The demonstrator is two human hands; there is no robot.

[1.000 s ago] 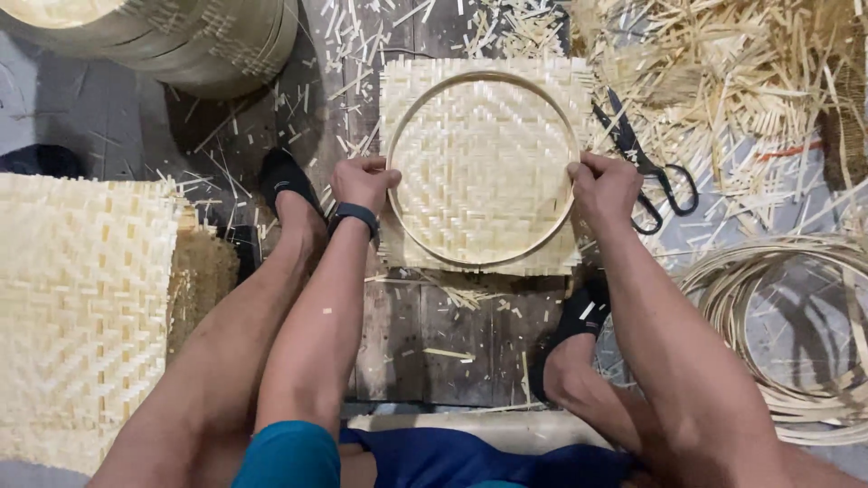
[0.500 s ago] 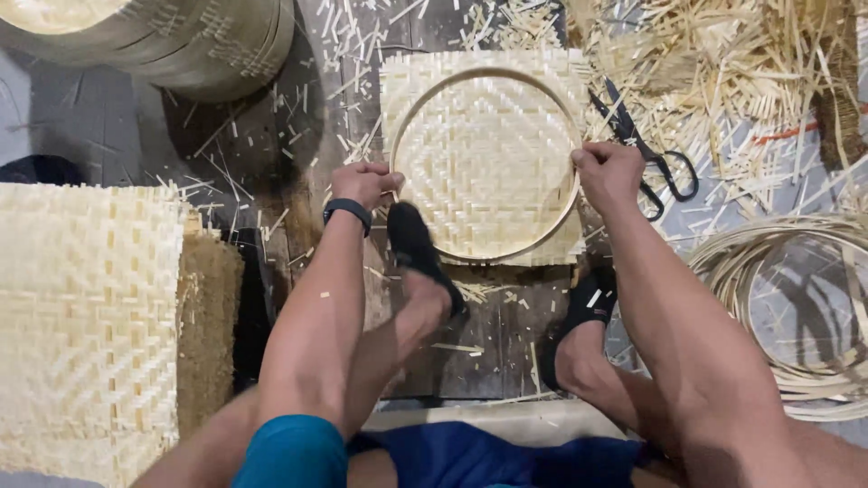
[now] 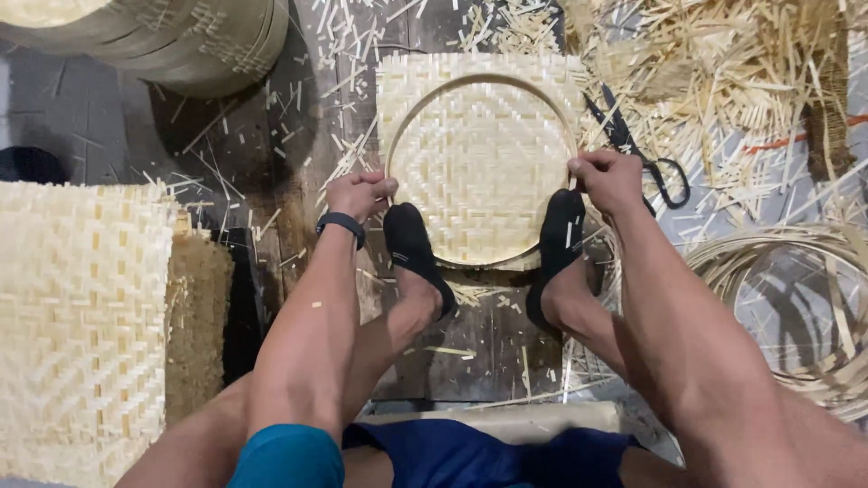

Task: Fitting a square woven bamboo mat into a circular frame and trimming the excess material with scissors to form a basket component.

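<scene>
From the head camera we look down on a person seated on the floor, both arms stretched forward to a square woven bamboo mat (image 3: 479,154) with a round bamboo hoop (image 3: 452,90) pressed onto it. The left hand (image 3: 360,192) is curled closed on the hoop's left edge, fingers wrapped over the rim; the right hand (image 3: 608,179) grips the opposite edge the same way, fist tight. Mat and hoop lie flat between the two hands and stretch away beyond them. Just below each hand a foot in a black sock presses on the near rim: the left foot (image 3: 414,248) beside the left wrist, the right foot (image 3: 559,244) under the right hand. A dark wristband (image 3: 342,223) circles the left wrist. Black scissors (image 3: 646,158) lie just right of the right hand, on a litter of bamboo shavings (image 3: 723,81). Farther right, loose coiled bamboo strips (image 3: 787,298) rest on the floor. Well left of the left hand we see a stack of woven mats (image 3: 81,316), and beyond it stacked round baskets (image 3: 181,36).
</scene>
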